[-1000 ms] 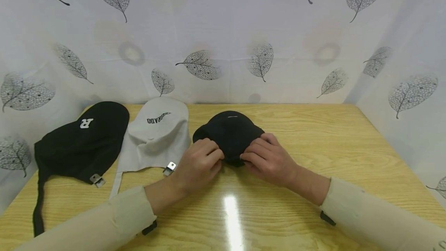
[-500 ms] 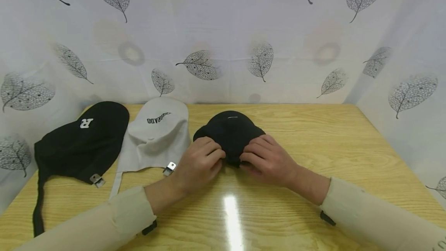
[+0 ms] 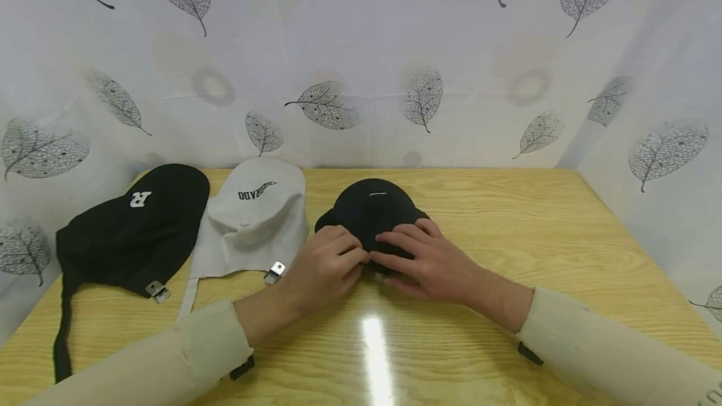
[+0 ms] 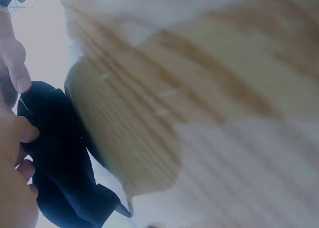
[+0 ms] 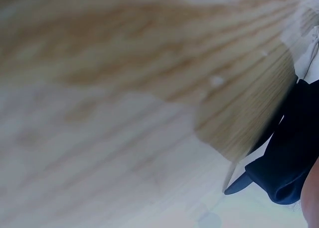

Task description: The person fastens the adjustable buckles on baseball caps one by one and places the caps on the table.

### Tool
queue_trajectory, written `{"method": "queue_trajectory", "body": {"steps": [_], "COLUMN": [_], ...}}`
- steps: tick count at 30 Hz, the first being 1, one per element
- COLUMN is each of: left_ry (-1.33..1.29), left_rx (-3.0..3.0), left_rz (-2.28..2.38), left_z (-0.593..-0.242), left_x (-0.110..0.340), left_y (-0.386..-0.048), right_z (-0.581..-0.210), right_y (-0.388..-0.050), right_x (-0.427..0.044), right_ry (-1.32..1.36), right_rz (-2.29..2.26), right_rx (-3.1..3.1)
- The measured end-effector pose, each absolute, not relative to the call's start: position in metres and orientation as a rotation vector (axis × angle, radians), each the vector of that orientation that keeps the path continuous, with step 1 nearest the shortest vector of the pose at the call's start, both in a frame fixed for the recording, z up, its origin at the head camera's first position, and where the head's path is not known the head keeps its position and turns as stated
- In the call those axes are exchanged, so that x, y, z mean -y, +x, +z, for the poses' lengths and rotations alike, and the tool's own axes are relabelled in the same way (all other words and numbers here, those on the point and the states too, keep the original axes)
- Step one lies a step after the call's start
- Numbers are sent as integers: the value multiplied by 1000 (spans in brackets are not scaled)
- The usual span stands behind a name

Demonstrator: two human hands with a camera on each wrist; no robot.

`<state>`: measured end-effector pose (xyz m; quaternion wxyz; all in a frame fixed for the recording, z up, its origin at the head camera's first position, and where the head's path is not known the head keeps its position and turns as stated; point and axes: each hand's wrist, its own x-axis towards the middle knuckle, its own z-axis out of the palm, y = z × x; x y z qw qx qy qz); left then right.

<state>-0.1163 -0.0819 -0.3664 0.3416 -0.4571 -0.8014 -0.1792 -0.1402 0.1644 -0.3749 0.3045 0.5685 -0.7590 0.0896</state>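
Observation:
A dark cap (image 3: pixel 373 208) with a small white line on its front rests at the middle of the table. At its near left edge, my left hand (image 3: pixel 324 268) pinches the fabric with bent fingers. My right hand (image 3: pixel 431 262) holds the near right part, fingers over the cloth and thumb lower down. The fingertips of both hands almost meet at the near edge. In the left wrist view, folded dark cloth of the cap (image 4: pixel 60 148) shows beside the fingers. The right wrist view catches only one side of it. My hands hide the cap's near rim.
A black cap (image 3: pixel 163 224) with a white R and a long strap lies flattened at the left. Between it and the dark cap is a light grey cap (image 3: pixel 256 205) with dark lettering and a metal buckle (image 3: pixel 274 272). Behind the wooden table (image 3: pixel 519 224) hangs a leaf-print curtain (image 3: pixel 372 36).
My right hand's fingers have shifted left and spread further over the near edge, closer to the left hand. The left hand has moved slightly right. The cap's side edges look more tucked in.

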Motion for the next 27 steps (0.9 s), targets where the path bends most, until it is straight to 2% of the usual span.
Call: {"method": "queue_trajectory", "body": {"steps": [13, 27], "left_ry": [-1254, -1249], "left_rx": [2180, 2248], "left_rz": [-396, -343], "left_z": [-371, -372], "left_x": [83, 86], "left_y": [-114, -111], "right_z": [-374, -378], "right_y": [-135, -142], "right_x": [-164, -169], "right_ry": [1400, 1420], "right_rz": [22, 27], "right_rx": [2236, 2209]}}
